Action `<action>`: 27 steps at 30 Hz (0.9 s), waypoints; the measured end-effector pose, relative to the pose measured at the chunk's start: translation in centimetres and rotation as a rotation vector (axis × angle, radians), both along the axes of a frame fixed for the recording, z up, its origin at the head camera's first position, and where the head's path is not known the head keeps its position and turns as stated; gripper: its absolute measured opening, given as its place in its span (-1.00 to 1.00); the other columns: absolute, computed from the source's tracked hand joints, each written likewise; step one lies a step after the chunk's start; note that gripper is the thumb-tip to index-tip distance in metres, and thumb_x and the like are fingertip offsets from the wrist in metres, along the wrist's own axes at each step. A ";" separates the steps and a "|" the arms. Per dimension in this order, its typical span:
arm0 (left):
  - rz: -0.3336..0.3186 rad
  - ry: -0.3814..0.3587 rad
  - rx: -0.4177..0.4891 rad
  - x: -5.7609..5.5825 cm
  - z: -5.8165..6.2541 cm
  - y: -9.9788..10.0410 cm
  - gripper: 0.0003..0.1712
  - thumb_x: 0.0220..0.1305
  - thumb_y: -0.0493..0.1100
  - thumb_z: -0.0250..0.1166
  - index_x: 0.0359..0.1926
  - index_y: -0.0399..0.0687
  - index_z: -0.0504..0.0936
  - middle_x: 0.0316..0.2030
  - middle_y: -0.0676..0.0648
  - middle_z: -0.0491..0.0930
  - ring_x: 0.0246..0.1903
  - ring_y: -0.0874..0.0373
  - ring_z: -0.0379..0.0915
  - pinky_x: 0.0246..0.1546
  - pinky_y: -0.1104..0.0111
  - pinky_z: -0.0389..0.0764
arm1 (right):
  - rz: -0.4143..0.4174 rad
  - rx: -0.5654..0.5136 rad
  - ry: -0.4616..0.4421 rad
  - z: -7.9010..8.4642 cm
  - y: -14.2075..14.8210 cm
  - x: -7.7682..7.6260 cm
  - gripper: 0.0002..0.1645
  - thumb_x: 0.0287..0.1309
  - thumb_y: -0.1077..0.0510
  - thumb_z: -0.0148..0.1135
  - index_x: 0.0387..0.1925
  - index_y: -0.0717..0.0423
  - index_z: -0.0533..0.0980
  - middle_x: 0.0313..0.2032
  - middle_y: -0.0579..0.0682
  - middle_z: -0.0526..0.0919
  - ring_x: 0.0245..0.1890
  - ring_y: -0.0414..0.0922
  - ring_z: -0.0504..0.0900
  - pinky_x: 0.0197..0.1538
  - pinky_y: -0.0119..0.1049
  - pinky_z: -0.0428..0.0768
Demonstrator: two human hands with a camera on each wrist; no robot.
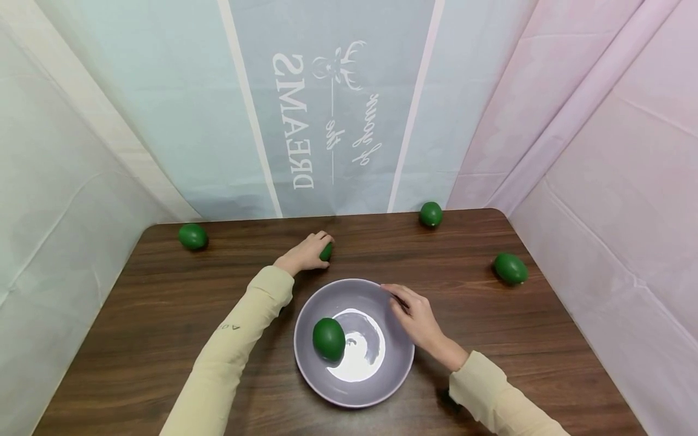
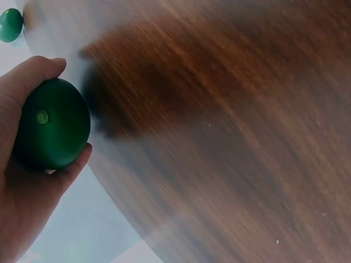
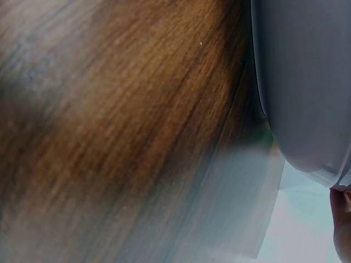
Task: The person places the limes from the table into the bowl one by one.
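My left hand (image 1: 308,252) grips a green lime (image 2: 55,125) beyond the bowl, its thumb and fingers curled around the sides. In the left wrist view the lime's pale stem nub faces the camera. A grey-purple bowl (image 1: 354,290) stands in front, with one lime (image 1: 329,339) in its left half. My right hand (image 1: 417,321) holds the bowl's upper right rim, thumb toward the inside. The right wrist view shows the bowl's outer wall (image 3: 310,82) and part of a finger (image 3: 341,224) at the rim; the rest of that hand is out of frame.
On the brown wooden table (image 1: 163,315), one lime (image 1: 193,237) lies at the far left, another lime (image 1: 431,214) at the back edge, and a third lime (image 1: 510,268) on the right. Printed curtains (image 1: 338,109) hang behind and at both sides. Small dark shapes show beneath both sleeves, unclear.
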State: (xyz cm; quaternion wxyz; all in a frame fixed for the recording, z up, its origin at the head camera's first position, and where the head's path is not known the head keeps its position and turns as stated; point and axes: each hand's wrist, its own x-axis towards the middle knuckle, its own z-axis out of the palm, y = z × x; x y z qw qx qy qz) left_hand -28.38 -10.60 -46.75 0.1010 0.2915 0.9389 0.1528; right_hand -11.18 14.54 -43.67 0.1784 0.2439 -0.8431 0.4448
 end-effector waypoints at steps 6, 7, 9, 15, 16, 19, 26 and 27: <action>-0.003 -0.002 -0.002 0.2 0.3 -0.1 -0.38 0.05 -0.14 0.34 0.13 -0.18 0.35 0.10 -0.17 0.27 0.03 -0.09 0.22 0.00 0.16 0.40 | 0.004 -0.009 -0.006 -0.5 0.1 -0.3 -0.62 -0.08 0.61 0.11 -0.17 0.37 0.56 -0.21 0.23 0.62 -0.18 0.10 0.60 -0.05 -0.65 0.42; -0.004 -0.004 -0.003 0.3 0.3 -0.1 -0.38 0.05 -0.14 0.34 0.14 -0.18 0.35 0.11 -0.17 0.27 0.04 -0.08 0.22 0.00 0.16 0.40 | 0.004 -0.010 -0.005 -1.0 0.3 -0.5 -0.61 -0.08 0.60 0.11 -0.16 0.36 0.56 -0.21 0.22 0.63 -0.18 0.10 0.60 -0.06 -0.66 0.41; -0.007 -0.007 -0.001 0.4 0.4 -0.1 -0.38 0.05 -0.15 0.34 0.14 -0.18 0.35 0.11 -0.16 0.26 0.04 -0.07 0.21 0.00 0.17 0.40 | 0.001 -0.006 -0.002 -1.9 0.6 -0.8 -0.60 -0.08 0.59 0.12 -0.15 0.32 0.56 -0.20 0.18 0.63 -0.17 0.08 0.60 -0.06 -0.68 0.39; -0.025 0.003 0.013 0.8 1.0 -0.1 -0.40 0.04 -0.18 0.34 0.12 -0.19 0.36 0.10 -0.15 0.27 0.04 -0.06 0.20 -0.01 0.16 0.41 | 0.000 0.006 -0.002 -3.1 1.1 -1.2 -0.57 -0.01 0.52 0.14 -0.09 0.16 0.57 -0.14 0.02 0.64 -0.12 -0.04 0.60 -0.05 -0.69 0.38; -0.030 0.006 0.014 0.8 1.1 -0.2 -0.40 0.04 -0.18 0.34 0.12 -0.19 0.36 0.10 -0.15 0.27 0.04 -0.07 0.20 -0.01 0.16 0.41 | 0.001 0.005 -0.004 -3.1 1.1 -1.2 -0.57 0.00 0.51 0.14 -0.09 0.15 0.57 -0.13 0.00 0.63 -0.11 -0.05 0.59 -0.04 -0.68 0.38; -0.045 0.010 0.011 0.9 1.3 -0.2 -0.39 0.05 -0.19 0.34 0.13 -0.21 0.35 0.10 -0.16 0.27 0.05 -0.07 0.20 0.00 0.16 0.40 | -0.003 0.007 -0.004 -2.9 1.1 -1.2 -0.57 -0.01 0.52 0.14 -0.09 0.16 0.57 -0.14 0.02 0.64 -0.12 -0.04 0.60 -0.04 -0.69 0.37; -0.067 0.014 0.008 1.1 1.6 -0.4 -0.39 0.06 -0.19 0.33 0.14 -0.21 0.35 0.10 -0.16 0.26 0.05 -0.08 0.20 0.00 0.16 0.40 | -0.005 -0.004 -0.007 -0.7 0.2 -0.3 -0.61 -0.07 0.60 0.10 -0.16 0.36 0.56 -0.20 0.22 0.63 -0.17 0.09 0.60 -0.05 -0.71 0.37; -0.071 0.017 0.009 1.2 1.6 -0.5 -0.39 0.06 -0.19 0.33 0.14 -0.21 0.35 0.10 -0.16 0.27 0.05 -0.08 0.20 0.00 0.16 0.40 | -0.006 0.003 -0.001 -0.3 0.1 -0.2 -0.62 -0.07 0.60 0.10 -0.17 0.37 0.56 -0.21 0.22 0.63 -0.17 0.09 0.60 -0.06 -0.69 0.38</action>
